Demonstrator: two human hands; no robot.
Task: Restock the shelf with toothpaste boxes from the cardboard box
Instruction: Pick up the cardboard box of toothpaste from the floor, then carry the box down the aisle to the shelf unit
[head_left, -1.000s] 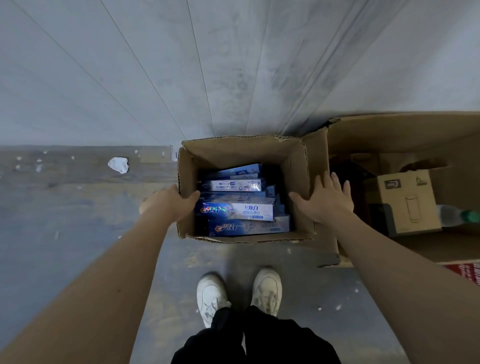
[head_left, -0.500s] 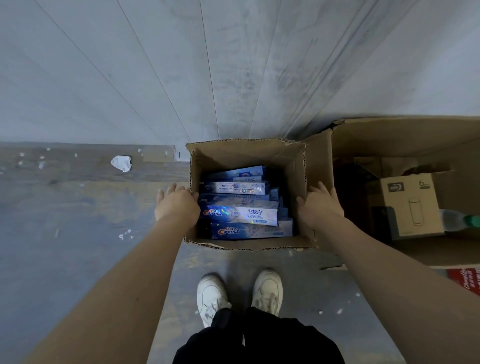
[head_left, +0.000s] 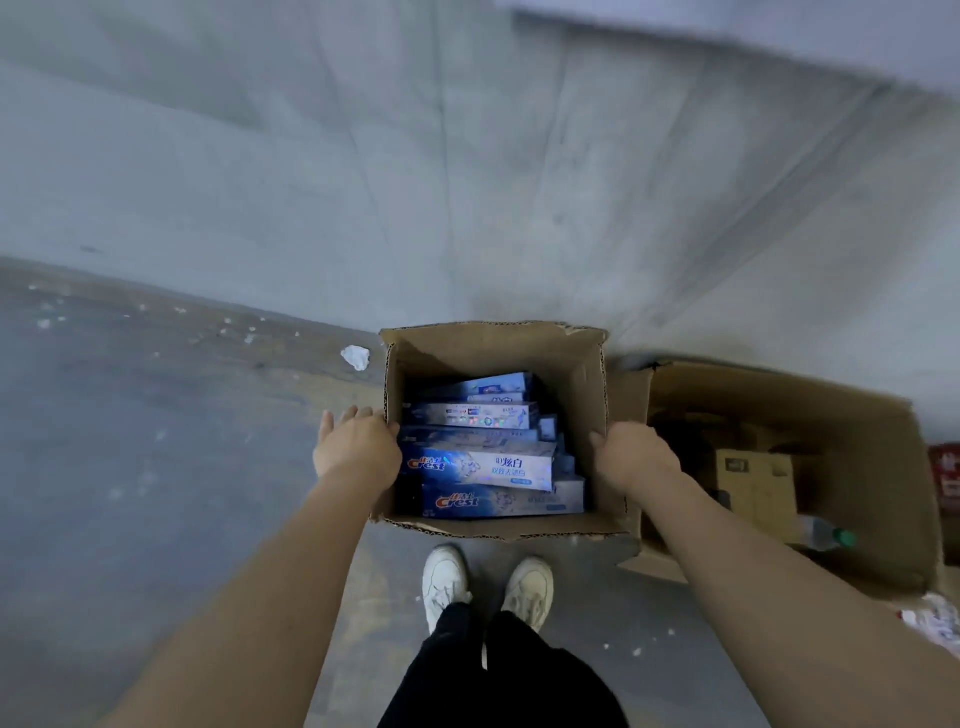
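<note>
An open cardboard box (head_left: 582, 384) stands on the floor against the wall, just ahead of my white shoes. Several blue toothpaste boxes (head_left: 483, 465) lie stacked flat inside it. My left hand (head_left: 356, 449) holds the box's left wall, thumb over the rim and fingers along the outside. My right hand (head_left: 636, 457) grips the right wall, its fingers curled down between this box and the larger one beside it. No shelf is in view.
A larger open carton (head_left: 810, 405) sits directly to the right, holding a small brown box (head_left: 756, 483) and a green-capped bottle (head_left: 826, 535). A crumpled white scrap (head_left: 356, 357) lies on the grey floor to the left. A grey panelled wall rises behind.
Both hands have closed in from beside the box onto its side walls. My right fingers, spread a second ago, now curl over the right wall. The view has swung and is blurred.
</note>
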